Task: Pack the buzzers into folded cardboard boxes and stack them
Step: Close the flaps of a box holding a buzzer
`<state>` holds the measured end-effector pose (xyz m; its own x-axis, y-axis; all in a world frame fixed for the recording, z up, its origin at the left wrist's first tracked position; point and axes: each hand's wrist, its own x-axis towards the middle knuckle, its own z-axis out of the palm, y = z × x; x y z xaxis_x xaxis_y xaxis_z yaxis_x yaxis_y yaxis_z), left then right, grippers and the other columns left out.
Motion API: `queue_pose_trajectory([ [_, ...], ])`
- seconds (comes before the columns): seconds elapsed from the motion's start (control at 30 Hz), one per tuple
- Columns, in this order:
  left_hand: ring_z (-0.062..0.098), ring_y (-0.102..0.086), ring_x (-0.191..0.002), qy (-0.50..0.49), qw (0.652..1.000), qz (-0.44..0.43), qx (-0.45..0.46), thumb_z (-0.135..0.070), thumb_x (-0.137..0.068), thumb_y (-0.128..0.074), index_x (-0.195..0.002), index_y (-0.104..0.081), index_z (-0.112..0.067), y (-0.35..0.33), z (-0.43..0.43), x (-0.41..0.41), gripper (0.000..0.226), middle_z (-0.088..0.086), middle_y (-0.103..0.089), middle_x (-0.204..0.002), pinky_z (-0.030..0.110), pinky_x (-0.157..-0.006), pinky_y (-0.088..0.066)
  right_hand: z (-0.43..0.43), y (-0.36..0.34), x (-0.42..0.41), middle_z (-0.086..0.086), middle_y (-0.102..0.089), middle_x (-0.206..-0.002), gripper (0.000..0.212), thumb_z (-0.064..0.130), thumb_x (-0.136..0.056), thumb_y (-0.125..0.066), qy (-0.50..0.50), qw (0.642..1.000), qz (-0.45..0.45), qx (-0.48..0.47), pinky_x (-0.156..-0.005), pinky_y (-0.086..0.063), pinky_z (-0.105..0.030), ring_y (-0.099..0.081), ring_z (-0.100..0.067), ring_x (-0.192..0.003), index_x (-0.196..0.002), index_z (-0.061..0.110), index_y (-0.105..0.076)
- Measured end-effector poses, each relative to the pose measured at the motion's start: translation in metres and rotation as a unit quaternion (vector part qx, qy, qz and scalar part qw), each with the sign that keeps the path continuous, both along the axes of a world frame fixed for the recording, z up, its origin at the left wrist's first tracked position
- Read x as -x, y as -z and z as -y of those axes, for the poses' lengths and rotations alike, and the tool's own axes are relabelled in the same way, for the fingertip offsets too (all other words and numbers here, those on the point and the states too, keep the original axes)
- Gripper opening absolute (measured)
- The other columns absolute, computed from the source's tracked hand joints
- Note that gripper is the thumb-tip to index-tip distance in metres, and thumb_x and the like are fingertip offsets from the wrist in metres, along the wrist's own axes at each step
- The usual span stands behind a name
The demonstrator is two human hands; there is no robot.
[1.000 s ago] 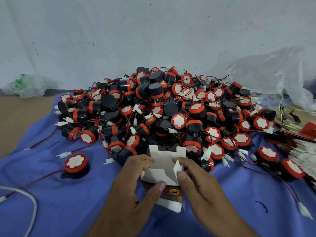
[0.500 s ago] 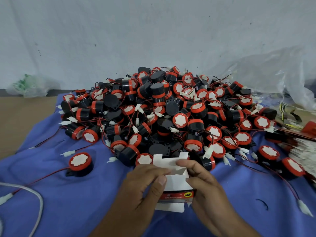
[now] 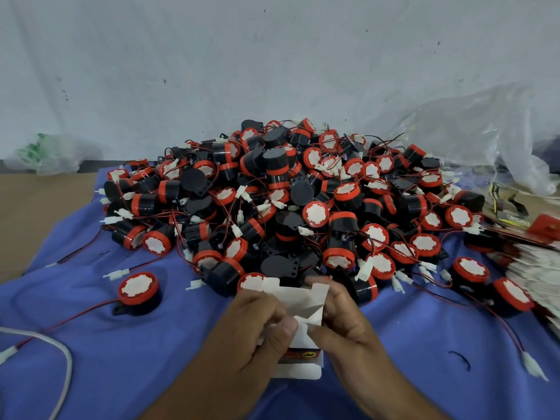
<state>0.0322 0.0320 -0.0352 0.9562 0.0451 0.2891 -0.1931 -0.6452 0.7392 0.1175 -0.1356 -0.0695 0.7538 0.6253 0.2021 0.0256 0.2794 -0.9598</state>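
Dim, even light; soft focus, wide-angle bowing at edges.

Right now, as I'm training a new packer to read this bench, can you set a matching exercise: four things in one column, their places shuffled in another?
Things
1. cardboard box
2. lone buzzer
3. white cable
4. clear plastic bag

Places
A. far right, by the wall
B. gripped by the left hand and right hand
C. lower left, on the blue cloth
D. left of the pile, apart from it

Pairs: 1-B, 2-D, 3-C, 4-A
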Motion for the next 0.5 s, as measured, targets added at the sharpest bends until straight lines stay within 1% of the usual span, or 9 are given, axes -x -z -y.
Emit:
queue_pose_trajectory([
  [0.07,-0.001,-0.054,-0.114,0.033,0.995,-0.035,0.092,-0.062,-0.098,-0.038,-0.106,-0.068,-0.037,-0.003,-0.007,0.0,0.04,-0.024,-0.054,-0.118,0.016,-0.092,-0.042,-0.001,-0.001,0.0,-0.012,-0.067,-0.118,0.043,0.018,-0.083,-0.068,0.022,1.0,-0.001,0.004,-0.087,-0.052,-0.033,-0.063,-0.024,-0.107,-0.124,0.026,-0.06],
  [0.13,-0.008,-0.047,-0.127,0.072,0.977,-0.084,0.181,-0.048,-0.1,-0.038,-0.12,-0.068,-0.039,-0.008,-0.016,0.001,0.037,-0.026,-0.056,-0.131,0.016,-0.102,-0.038,0.001,-0.002,-0.002,-0.014,-0.067,-0.114,0.039,0.018,-0.08,-0.068,0.03,0.999,-0.019,-0.003,-0.083,-0.052,-0.03,-0.063,-0.023,-0.104,-0.119,0.022,-0.063],
  [0.17,-0.01,-0.047,-0.127,0.08,0.972,-0.098,0.2,-0.043,-0.097,-0.041,-0.121,-0.068,-0.037,-0.009,-0.021,0.0,0.037,-0.023,-0.059,-0.132,0.017,-0.104,-0.04,0.001,-0.002,-0.002,-0.014,-0.067,-0.115,0.04,0.018,-0.08,-0.068,0.026,0.999,-0.024,-0.004,-0.083,-0.051,-0.03,-0.063,-0.023,-0.105,-0.119,0.022,-0.063],
  [0.2,-0.008,-0.051,-0.124,0.071,0.972,-0.098,0.202,-0.039,-0.093,-0.046,-0.118,-0.07,-0.034,-0.011,-0.024,-0.001,0.035,-0.02,-0.063,-0.128,0.018,-0.102,-0.044,0.002,-0.001,-0.002,-0.013,-0.067,-0.116,0.041,0.018,-0.08,-0.068,0.018,0.999,-0.027,-0.002,-0.083,-0.051,-0.03,-0.063,-0.023,-0.106,-0.12,0.023,-0.063],
  [0.27,-0.002,-0.062,-0.111,0.03,0.973,-0.078,0.214,-0.035,-0.084,-0.059,-0.104,-0.076,-0.029,-0.014,-0.025,-0.003,0.027,-0.014,-0.072,-0.112,0.018,-0.089,-0.053,0.002,0.0,-0.002,-0.01,-0.067,-0.118,0.044,0.018,-0.08,-0.067,-0.004,0.999,-0.032,-0.003,-0.085,-0.05,-0.03,-0.062,-0.021,-0.107,-0.123,0.025,-0.062],
  [0.33,0.003,-0.066,-0.098,-0.01,0.974,-0.061,0.217,-0.03,-0.081,-0.069,-0.091,-0.077,-0.032,-0.015,-0.022,-0.005,0.012,-0.014,-0.073,-0.103,0.019,-0.077,-0.056,0.002,0.0,-0.002,-0.008,-0.066,-0.123,0.049,0.018,-0.08,-0.066,-0.023,0.999,-0.035,-0.001,-0.088,-0.049,-0.032,-0.061,-0.022,-0.111,-0.127,0.029,-0.06],
  [0.37,0.006,-0.067,-0.092,-0.034,0.977,-0.053,0.203,-0.025,-0.081,-0.075,-0.086,-0.074,-0.034,-0.015,-0.019,-0.005,0.011,-0.014,-0.072,-0.1,0.022,-0.074,-0.057,0.002,0.0,-0.001,-0.007,-0.064,-0.128,0.052,0.017,-0.08,-0.066,-0.033,0.999,-0.034,0.003,-0.091,-0.049,-0.034,-0.06,-0.024,-0.114,-0.13,0.03,-0.058],
  [0.4,0.009,-0.066,-0.087,-0.062,0.98,-0.039,0.186,-0.021,-0.081,-0.081,-0.083,-0.07,-0.036,-0.012,-0.015,-0.006,0.019,-0.013,-0.071,-0.097,0.025,-0.072,-0.058,0.003,0.001,0.0,-0.007,-0.062,-0.132,0.055,0.016,-0.081,-0.064,-0.042,0.999,-0.031,0.008,-0.094,-0.048,-0.035,-0.058,-0.025,-0.118,-0.133,0.03,-0.056],
  [0.5,0.007,-0.061,-0.087,-0.123,0.973,0.015,0.194,-0.034,-0.064,-0.084,-0.085,-0.056,-0.039,-0.005,-0.001,-0.008,0.035,-0.013,-0.065,-0.094,0.028,-0.068,-0.053,0.005,0.0,0.001,-0.009,-0.061,-0.132,0.055,0.015,-0.082,-0.064,-0.043,0.998,-0.028,0.024,-0.094,-0.047,-0.036,-0.058,-0.026,-0.119,-0.134,0.029,-0.054],
])
